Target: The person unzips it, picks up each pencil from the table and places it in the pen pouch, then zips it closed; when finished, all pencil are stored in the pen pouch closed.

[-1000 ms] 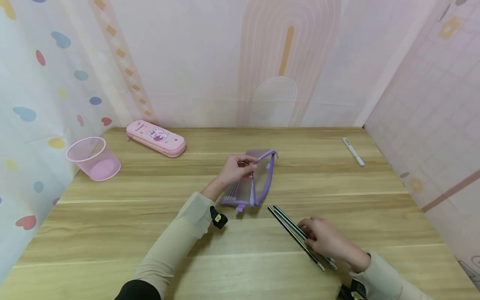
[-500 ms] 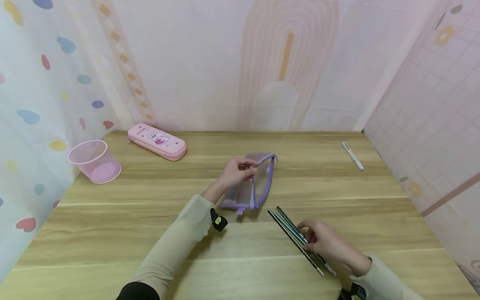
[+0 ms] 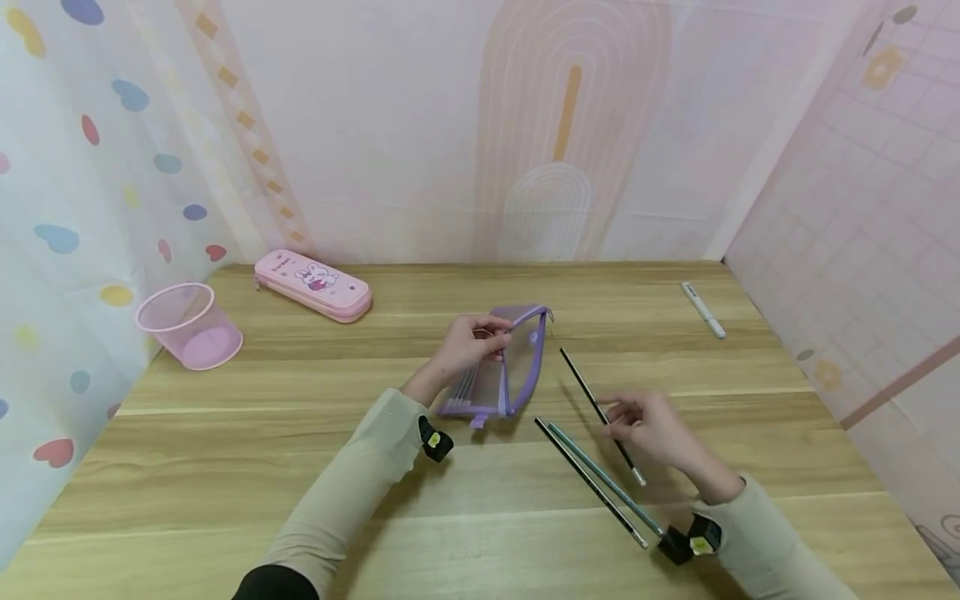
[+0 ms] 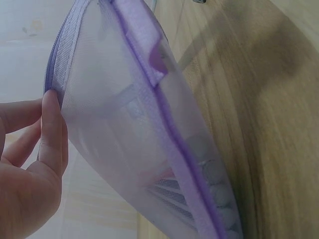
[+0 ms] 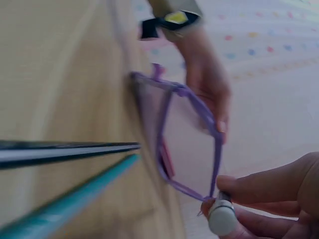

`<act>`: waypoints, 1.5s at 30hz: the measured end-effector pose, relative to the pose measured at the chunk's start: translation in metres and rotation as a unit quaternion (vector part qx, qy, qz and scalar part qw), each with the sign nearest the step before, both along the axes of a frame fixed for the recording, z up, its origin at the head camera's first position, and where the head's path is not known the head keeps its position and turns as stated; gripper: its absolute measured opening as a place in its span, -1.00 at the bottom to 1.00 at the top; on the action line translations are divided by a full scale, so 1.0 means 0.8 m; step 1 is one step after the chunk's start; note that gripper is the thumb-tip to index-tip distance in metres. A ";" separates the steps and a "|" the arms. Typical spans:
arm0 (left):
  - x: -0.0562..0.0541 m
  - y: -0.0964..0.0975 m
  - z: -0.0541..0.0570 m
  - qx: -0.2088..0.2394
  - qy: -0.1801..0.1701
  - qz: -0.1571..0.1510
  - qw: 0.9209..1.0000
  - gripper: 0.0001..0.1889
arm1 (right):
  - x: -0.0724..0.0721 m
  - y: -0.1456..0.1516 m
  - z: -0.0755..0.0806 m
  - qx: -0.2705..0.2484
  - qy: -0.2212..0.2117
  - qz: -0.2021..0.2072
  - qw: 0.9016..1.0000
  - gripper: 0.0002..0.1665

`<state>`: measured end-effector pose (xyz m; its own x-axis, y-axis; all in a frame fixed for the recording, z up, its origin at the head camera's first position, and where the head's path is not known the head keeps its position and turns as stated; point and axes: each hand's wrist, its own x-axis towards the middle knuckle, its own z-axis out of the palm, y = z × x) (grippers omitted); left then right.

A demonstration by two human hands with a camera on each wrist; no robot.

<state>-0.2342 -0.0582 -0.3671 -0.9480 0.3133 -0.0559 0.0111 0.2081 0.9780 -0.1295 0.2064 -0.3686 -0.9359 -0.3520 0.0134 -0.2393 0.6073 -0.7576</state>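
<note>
A see-through purple mesh zip pencil pouch [image 3: 486,390] stands mid-table with its mouth spread. My left hand [image 3: 465,346] pinches its zip edge between thumb and fingers, as the left wrist view shows from close by. Pale stick-like shapes [image 4: 214,172] show through the mesh, and a pinkish-red item [image 5: 168,158] is inside the mouth. My right hand [image 3: 656,429] pinches a dark pencil [image 3: 583,386], raised off the table to the right of the pouch, its white-tipped end toward me. Another dark pencil [image 3: 588,481] and a teal pencil [image 3: 611,485] lie on the table below that hand.
A pink pencil case [image 3: 315,285] with a rabbit print lies at the back left. Beside it a pink mesh cup [image 3: 191,329] tilts near the left curtain. At the back right lies a white pen [image 3: 703,310]. Printed curtains [image 3: 390,133] border the wooden table [image 3: 337,525].
My right hand has picked one dark pencil out of the group and carried it up toward the pouch. The left hand still holds the pouch's edge in the same place.
</note>
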 end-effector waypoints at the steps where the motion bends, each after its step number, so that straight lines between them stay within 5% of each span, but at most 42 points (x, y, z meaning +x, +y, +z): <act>1: 0.000 0.000 0.000 0.000 -0.002 0.001 1.000 -0.73 | -0.004 -0.001 0.002 -0.009 0.000 -0.009 1.000 -0.59; 13: -0.003 -0.002 -0.002 0.011 -0.001 0.008 1.000 -0.74 | -0.027 -0.039 0.032 -0.133 0.007 -0.051 0.990 -0.49; 21: -0.002 -0.002 0.000 0.006 0.008 0.008 1.000 -0.74 | -0.041 -0.047 0.022 -0.240 -0.044 -0.076 0.967 -0.47; 33: 0.001 0.000 0.000 0.001 0.014 0.011 1.000 -0.76 | -0.060 -0.062 -0.018 -0.205 -0.115 -0.070 0.969 -0.46; 45: 0.000 0.001 -0.003 0.009 0.030 -0.005 0.999 -0.74 | -0.077 -0.099 -0.024 -0.237 -0.163 -0.091 0.953 -0.44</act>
